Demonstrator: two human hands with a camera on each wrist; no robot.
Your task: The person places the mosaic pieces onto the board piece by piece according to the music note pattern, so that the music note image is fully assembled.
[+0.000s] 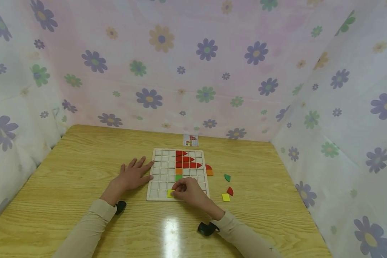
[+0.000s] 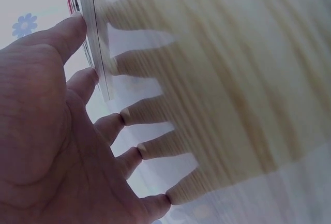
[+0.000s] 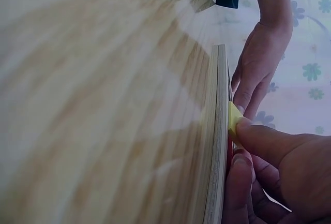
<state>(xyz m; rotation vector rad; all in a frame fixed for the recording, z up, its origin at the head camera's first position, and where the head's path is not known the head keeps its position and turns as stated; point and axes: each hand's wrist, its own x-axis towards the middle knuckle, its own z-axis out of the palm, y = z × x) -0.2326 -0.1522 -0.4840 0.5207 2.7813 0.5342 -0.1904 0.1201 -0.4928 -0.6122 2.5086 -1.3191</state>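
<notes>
A light wooden grid board (image 1: 162, 174) lies on the table, with red squares and red pointed pieces in its upper rows. Below them, an orange square (image 1: 178, 171) and a green square (image 1: 178, 177) sit in one column. My right hand (image 1: 192, 193) pinches a yellow square tile (image 1: 170, 193) by thumb and fingers over the bottom row; the tile (image 3: 235, 120) stands tilted at the board's face in the right wrist view. At the board's left edge my left hand (image 1: 133, 176) lies with spread fingers, thumb and forefinger touching the rim (image 2: 95, 32).
Right of the board lie a red and orange piece (image 1: 209, 170), a green quarter-round (image 1: 227, 177), a red quarter-round (image 1: 230, 191) and another yellow square (image 1: 225, 197). A small picture card (image 1: 191, 140) stands behind the board. Flowered cloth (image 1: 180, 71) walls the table on three sides.
</notes>
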